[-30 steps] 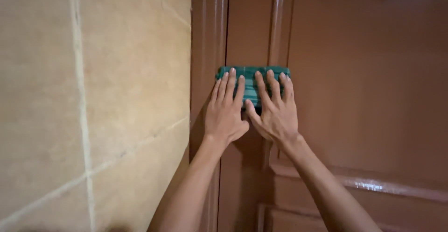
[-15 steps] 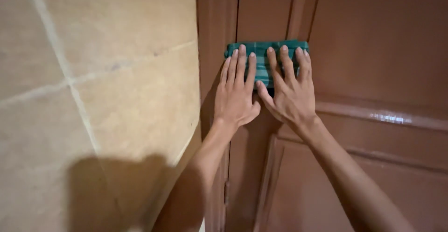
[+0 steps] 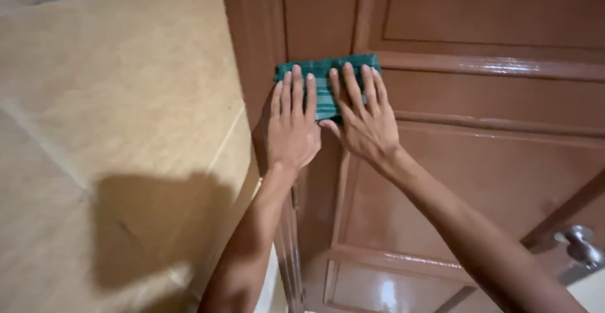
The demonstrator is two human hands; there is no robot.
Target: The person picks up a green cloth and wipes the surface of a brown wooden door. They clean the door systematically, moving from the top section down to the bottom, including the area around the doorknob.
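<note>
A folded green checked cloth lies flat against a brown wooden door, near the door's left stile. My left hand presses on the cloth's left half with fingers straight and close together. My right hand presses on its right half, fingers spread. Both palms rest on the door below the cloth. Both forearms reach up from the bottom of the view.
A brown door frame runs up the left of the door. Left of it stands a beige tiled wall with my shadow on it. A metal door knob sticks out at the lower right.
The view has tilted and the door now fills more of the frame. Both hands with the cloth have slid down the door panel past a raised moulding.
</note>
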